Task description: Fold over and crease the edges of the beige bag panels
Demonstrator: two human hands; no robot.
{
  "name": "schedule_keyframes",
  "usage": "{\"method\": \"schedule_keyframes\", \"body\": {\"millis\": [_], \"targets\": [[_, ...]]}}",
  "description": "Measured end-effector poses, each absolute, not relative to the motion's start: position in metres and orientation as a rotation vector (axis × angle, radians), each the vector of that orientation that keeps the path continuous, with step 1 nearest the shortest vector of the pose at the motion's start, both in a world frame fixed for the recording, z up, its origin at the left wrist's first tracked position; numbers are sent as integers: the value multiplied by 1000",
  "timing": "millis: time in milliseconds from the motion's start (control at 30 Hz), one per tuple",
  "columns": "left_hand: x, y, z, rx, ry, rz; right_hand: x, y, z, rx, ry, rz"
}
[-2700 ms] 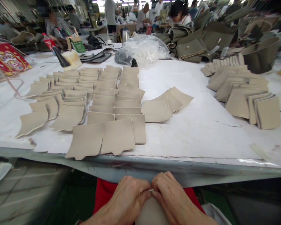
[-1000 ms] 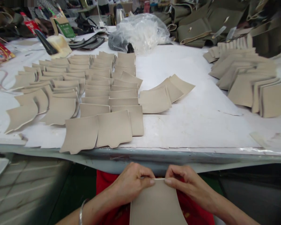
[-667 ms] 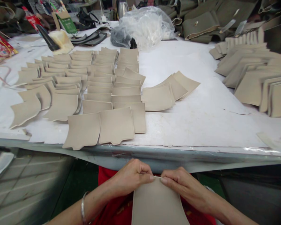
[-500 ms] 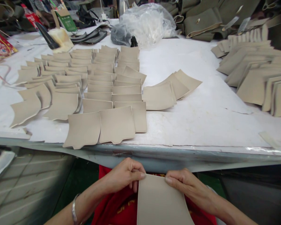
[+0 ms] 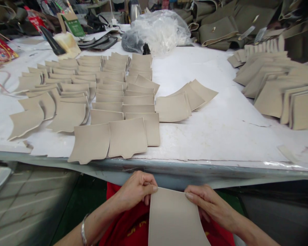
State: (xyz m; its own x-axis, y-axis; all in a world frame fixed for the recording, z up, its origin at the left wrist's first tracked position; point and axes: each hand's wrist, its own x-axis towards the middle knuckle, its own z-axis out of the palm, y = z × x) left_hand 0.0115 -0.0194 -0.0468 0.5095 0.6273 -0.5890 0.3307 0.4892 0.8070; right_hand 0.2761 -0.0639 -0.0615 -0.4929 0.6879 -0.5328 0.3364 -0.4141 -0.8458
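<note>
A beige leather-like panel point(image 5: 176, 218) hangs below the table edge, over my lap, its lower end cut off by the frame. My left hand point(image 5: 141, 189) pinches its upper left corner between thumb and fingers. At the upper right corner, my right hand point(image 5: 206, 201) grips the edge with the thumb on top. Just beyond, on the table, lie two similar panels with a small tab, a left one point(image 5: 89, 143) and a right one point(image 5: 127, 136), overhanging close to the front edge.
Overlapping rows of beige panels point(image 5: 109, 97) cover the table's left half; a few more point(image 5: 173, 107) fan out mid-table. Stacked pieces point(image 5: 269, 99) lie at the right. A clear plastic bag point(image 5: 161, 30), dark olive bags point(image 5: 218, 30) and a brush-like black handle point(image 5: 51, 41) stand behind.
My right hand has shifted slightly to the right along the panel's top edge, showing more of that edge between my hands. The camera view has moved slightly.
</note>
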Motion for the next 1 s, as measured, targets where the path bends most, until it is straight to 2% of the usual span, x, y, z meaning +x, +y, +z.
{"method": "schedule_keyframes", "body": {"millis": [433,600,767,1000], "targets": [[24,-23,-32,1343,1035,220,239,-40,-23,-1368,-2189,1632],[21,-22,-24,1318,1075,258,244,-38,-24,-1351,-2174,1652],[21,-23,-33,1149,1044,389,267,-39,-27,-1416,-2078,1677],[36,-46,-44,579,859,451,265,-39,-24,-1427,-2090,1566]]}}
